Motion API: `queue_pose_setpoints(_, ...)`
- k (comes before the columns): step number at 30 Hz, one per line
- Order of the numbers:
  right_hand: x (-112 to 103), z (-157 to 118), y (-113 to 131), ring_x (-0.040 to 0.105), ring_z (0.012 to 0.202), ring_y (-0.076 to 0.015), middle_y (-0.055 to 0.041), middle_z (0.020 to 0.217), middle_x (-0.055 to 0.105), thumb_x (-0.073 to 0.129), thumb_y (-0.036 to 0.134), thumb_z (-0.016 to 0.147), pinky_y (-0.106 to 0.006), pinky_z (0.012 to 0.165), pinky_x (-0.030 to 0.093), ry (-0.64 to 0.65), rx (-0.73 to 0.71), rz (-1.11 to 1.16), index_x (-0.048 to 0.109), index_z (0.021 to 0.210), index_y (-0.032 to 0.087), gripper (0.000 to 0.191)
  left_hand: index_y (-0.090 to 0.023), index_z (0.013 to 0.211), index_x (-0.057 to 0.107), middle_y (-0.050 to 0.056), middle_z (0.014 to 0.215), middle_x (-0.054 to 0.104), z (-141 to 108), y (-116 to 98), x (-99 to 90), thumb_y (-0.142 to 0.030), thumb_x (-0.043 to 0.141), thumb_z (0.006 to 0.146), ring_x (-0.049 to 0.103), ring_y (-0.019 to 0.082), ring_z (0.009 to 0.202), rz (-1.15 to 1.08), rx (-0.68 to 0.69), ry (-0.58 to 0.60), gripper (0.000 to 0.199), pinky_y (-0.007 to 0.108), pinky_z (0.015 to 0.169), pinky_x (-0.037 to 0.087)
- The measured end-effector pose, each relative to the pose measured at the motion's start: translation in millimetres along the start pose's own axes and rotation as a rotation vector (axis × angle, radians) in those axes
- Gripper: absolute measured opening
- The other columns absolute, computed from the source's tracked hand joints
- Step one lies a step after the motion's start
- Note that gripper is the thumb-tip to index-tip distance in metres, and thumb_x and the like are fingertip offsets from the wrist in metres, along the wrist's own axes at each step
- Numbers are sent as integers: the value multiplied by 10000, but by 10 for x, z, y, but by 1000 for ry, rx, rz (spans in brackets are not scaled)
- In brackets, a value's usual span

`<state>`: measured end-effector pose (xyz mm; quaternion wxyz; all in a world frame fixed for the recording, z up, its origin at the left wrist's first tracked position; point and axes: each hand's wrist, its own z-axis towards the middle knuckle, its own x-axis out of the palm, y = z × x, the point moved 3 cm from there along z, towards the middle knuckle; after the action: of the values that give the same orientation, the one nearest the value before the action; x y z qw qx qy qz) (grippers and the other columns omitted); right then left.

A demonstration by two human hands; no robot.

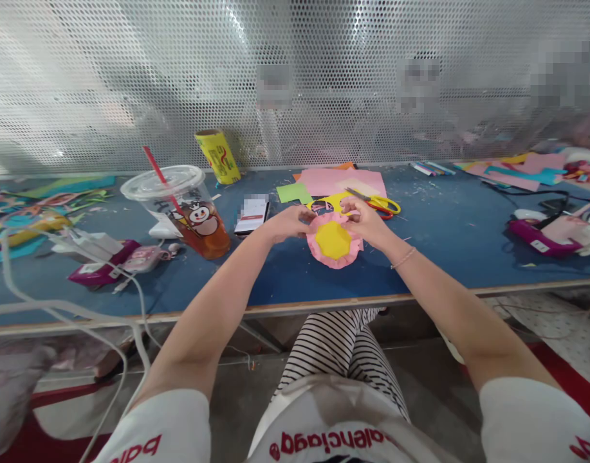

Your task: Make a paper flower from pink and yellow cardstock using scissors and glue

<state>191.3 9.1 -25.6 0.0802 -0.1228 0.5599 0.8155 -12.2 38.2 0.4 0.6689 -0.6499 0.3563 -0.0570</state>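
Between my two hands is a paper flower [333,240] with a round yellow middle and a ruffled pink rim, held just above the blue table. My left hand [291,223] grips its upper left edge, fingers closed on the pink paper. On the upper right edge, my right hand [365,220] pinches the rim in the same way. Just beyond the flower lie yellow-handled scissors [387,204] on a sheet of yellow paper. Pink paper sheets [343,181] and a light green piece [293,193] lie behind them.
A plastic drink cup [195,218] with a red straw stands at left, beside a phone [252,214]. Behind is a yellow roll [218,157]. Purple power strips [104,263] with white cables lie left and right. Paper scraps cover both ends; a perforated metal panel [323,77] closes the back.
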Motion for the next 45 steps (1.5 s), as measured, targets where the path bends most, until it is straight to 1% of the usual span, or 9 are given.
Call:
queue_pose_setpoints(3,-38,14,17,535,1050,-179,-59,1123,540,669,303,637,-346,887,467,-97,-6,78,503,1069,226,469,-126,927,643,59,882,642,9,-29,2,-213,717,619,566,103,702,-90,24,-20,329,214,575,425)
queue_pose_setpoints(6,-35,19,19,551,1012,-185,-49,1032,584,674,410,656,-351,863,467,-89,56,196,534,1028,220,440,-127,945,645,37,814,637,3,-75,5,-203,716,628,548,82,654,-172,68,-91,333,196,547,386)
queue_pose_setpoints(12,-32,-10,43,586,833,-183,-7,770,591,728,488,608,-313,721,465,-43,155,374,576,780,212,359,-143,924,642,28,909,643,9,-110,29,-180,715,623,574,83,755,-362,178,-162,312,195,631,429)
queue_pose_setpoints(15,-53,-21,53,586,854,-190,-16,810,609,721,503,612,-314,715,459,-59,145,384,587,811,222,370,-145,914,639,24,927,638,14,-100,31,-185,730,608,577,83,762,-412,196,-150,321,200,639,431)
queue_pose_setpoints(21,-58,-9,59,565,842,-175,-8,805,576,700,510,636,-322,742,449,-75,58,313,573,761,220,340,-132,809,615,12,805,613,-9,-119,55,-234,742,593,552,92,718,-375,220,-141,270,227,662,430)
queue_pose_setpoints(26,-56,11,35,521,775,-159,5,711,510,691,467,667,-306,708,440,-103,-19,226,548,668,210,294,-149,876,608,22,884,625,-4,-158,109,-308,780,573,565,119,837,-363,318,-140,384,257,778,440)
queue_pose_setpoints(34,-33,3,55,452,669,-129,24,638,426,711,411,656,-281,643,398,-81,-37,266,505,581,201,304,-148,716,604,-28,641,522,19,-144,128,-392,743,648,422,57,560,-327,334,-266,289,203,517,310)
queue_pose_setpoints(40,24,-10,65,517,780,-147,7,791,560,745,451,623,-299,734,432,-9,-2,350,636,798,218,311,-145,682,607,-37,618,515,33,-134,153,-353,751,628,431,56,572,-339,372,-302,259,200,545,330)
queue_pose_setpoints(45,22,-7,61,483,716,-118,29,716,501,728,425,666,-285,720,415,-27,-42,305,598,705,206,258,-140,688,610,-32,639,530,42,-128,176,-374,752,629,452,60,596,-307,385,-277,280,203,573,355)
